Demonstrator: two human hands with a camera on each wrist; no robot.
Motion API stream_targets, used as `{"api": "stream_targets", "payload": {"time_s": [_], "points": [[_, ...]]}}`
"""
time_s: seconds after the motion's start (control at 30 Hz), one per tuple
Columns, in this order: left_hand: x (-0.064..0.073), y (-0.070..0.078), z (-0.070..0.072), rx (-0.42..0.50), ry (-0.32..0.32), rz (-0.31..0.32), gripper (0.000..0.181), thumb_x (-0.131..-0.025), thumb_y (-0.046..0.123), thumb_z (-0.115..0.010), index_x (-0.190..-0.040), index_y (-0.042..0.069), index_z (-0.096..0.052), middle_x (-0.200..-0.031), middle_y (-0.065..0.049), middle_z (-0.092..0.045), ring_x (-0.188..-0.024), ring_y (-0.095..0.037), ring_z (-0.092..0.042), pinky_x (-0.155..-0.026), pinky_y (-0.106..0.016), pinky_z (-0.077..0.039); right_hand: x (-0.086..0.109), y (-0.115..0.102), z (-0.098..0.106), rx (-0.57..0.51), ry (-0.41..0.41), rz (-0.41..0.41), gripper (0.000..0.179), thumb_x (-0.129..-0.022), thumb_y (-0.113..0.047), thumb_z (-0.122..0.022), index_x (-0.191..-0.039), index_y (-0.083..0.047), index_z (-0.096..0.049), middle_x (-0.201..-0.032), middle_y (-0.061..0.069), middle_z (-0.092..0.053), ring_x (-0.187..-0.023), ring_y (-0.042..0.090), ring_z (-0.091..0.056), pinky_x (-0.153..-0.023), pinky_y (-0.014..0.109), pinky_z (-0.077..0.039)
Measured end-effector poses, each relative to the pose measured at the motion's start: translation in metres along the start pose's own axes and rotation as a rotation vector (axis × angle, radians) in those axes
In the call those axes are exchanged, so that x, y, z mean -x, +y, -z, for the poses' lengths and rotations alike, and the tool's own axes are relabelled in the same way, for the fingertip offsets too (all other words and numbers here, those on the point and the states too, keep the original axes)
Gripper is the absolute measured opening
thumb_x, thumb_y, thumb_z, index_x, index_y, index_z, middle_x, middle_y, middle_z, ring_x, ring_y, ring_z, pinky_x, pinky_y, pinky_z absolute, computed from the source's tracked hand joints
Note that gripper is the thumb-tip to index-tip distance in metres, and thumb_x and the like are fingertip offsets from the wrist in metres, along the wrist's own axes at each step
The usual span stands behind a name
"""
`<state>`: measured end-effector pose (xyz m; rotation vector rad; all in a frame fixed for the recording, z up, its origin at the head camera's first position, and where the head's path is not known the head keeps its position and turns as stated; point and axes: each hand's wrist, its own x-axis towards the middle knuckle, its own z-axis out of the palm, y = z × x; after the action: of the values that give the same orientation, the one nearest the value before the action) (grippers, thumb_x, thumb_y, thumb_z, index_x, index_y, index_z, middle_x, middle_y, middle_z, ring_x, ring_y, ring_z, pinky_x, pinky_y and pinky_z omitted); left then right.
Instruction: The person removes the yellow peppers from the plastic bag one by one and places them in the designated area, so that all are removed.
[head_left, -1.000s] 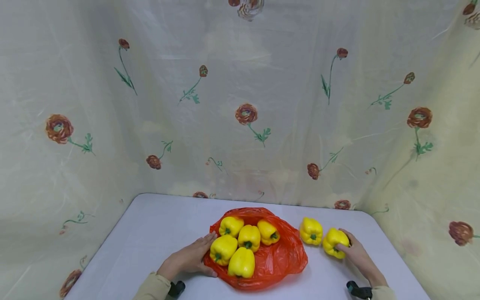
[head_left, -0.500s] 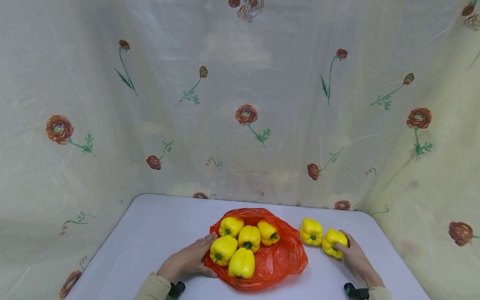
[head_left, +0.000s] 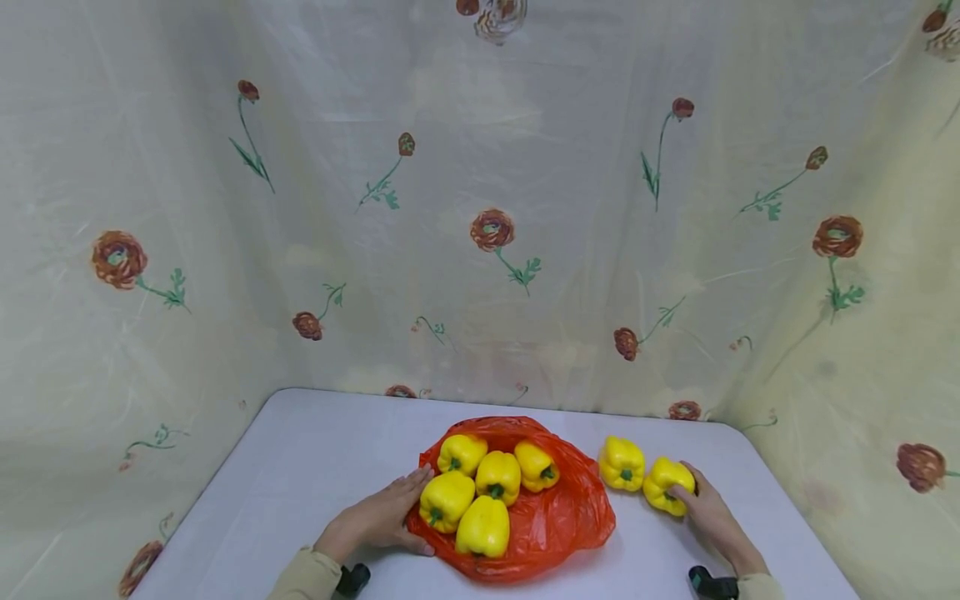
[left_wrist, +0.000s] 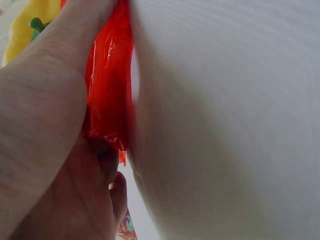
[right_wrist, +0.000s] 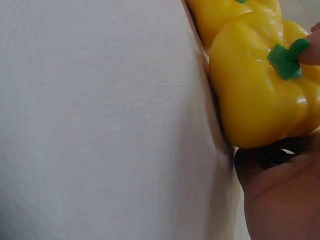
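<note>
- Pale flowered sheeting (head_left: 450,183) hangs behind the white table (head_left: 315,450).
- On the table's right, the right hand (head_left: 714,515) grips a glossy, blocky yellow bell pepper (head_left: 667,485).
- Leftward from that grip I see a second yellow pepper (head_left: 622,462), then the crinkled red plastic bag (head_left: 558,525); the left hand (head_left: 381,512), farther off, touches the bag's left side, fingers extended.

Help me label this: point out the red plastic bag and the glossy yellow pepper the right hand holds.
Red plastic bag (head_left: 555,518), head view: bare inside.
Glossy yellow pepper (right_wrist: 257,95), right wrist view: rounded side.
</note>
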<state>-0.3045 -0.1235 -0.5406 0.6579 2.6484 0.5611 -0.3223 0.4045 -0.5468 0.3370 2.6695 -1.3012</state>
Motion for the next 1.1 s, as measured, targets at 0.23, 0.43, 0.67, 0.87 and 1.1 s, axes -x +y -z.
{"api": "stream_targets", "payload": {"time_s": [0.23, 0.43, 0.67, 0.87, 1.1], "points": [[0.0016, 0.0012, 0.0014, 0.012, 0.000, 0.009, 0.114, -0.070, 0.067, -0.071, -0.155, 0.012, -0.020, -0.162, -0.006, -0.018, -0.147, -0.031, -0.023, -0.119, -0.051, -0.022, -0.0004, 0.0041, 0.0013, -0.016, -0.019, -0.018, 0.103, -0.091, -0.050, -0.054, -0.150, 0.005, 0.009, -0.153, 0.037, -0.002, -0.139, 0.050, -0.012, -0.116, 0.063, -0.008], [0.0030, 0.0019, 0.0014, 0.007, 0.003, 0.008, 0.113, -0.070, 0.067, -0.071, -0.155, 0.011, -0.020, -0.162, -0.007, -0.019, -0.147, -0.032, -0.024, -0.119, -0.052, -0.023, 0.0015, 0.0036, 0.0002, -0.037, -0.046, -0.046, 0.117, -0.086, -0.059, -0.060, -0.149, 0.004, 0.016, -0.153, 0.038, 0.003, -0.138, 0.053, -0.009, -0.112, 0.070, -0.006], [0.0019, 0.0006, 0.0011, 0.014, 0.002, 0.004, 0.113, -0.070, 0.067, -0.070, -0.155, 0.012, -0.020, -0.162, -0.007, -0.019, -0.147, -0.031, -0.023, -0.119, -0.051, -0.022, 0.0030, 0.0029, -0.0010, -0.030, -0.048, -0.082, 0.125, -0.084, -0.067, -0.058, -0.146, 0.005, 0.024, -0.151, 0.039, 0.010, -0.138, 0.058, 0.002, -0.110, 0.071, -0.005], [0.0006, 0.0001, 0.0007, 0.013, 0.002, 0.007, 0.114, -0.070, 0.068, -0.070, -0.155, 0.012, -0.020, -0.162, -0.006, -0.019, -0.147, -0.031, -0.023, -0.119, -0.051, -0.022, 0.0041, 0.0030, 0.0005, -0.052, -0.038, -0.091, 0.127, -0.084, -0.067, -0.058, -0.143, 0.004, 0.030, -0.149, 0.039, 0.016, -0.140, 0.056, 0.005, -0.112, 0.069, -0.003], [0.0011, 0.0004, -0.0001, 0.013, 0.004, 0.005, 0.114, -0.070, 0.067, -0.071, -0.155, 0.012, -0.020, -0.162, -0.007, -0.019, -0.147, -0.032, -0.024, -0.119, -0.052, -0.022, 0.0081, 0.0010, 0.0035, -0.049, -0.021, -0.097, 0.128, -0.084, -0.067, -0.058, -0.142, 0.005, 0.030, -0.149, 0.038, 0.018, -0.140, 0.056, 0.005, -0.113, 0.067, -0.005]]}}
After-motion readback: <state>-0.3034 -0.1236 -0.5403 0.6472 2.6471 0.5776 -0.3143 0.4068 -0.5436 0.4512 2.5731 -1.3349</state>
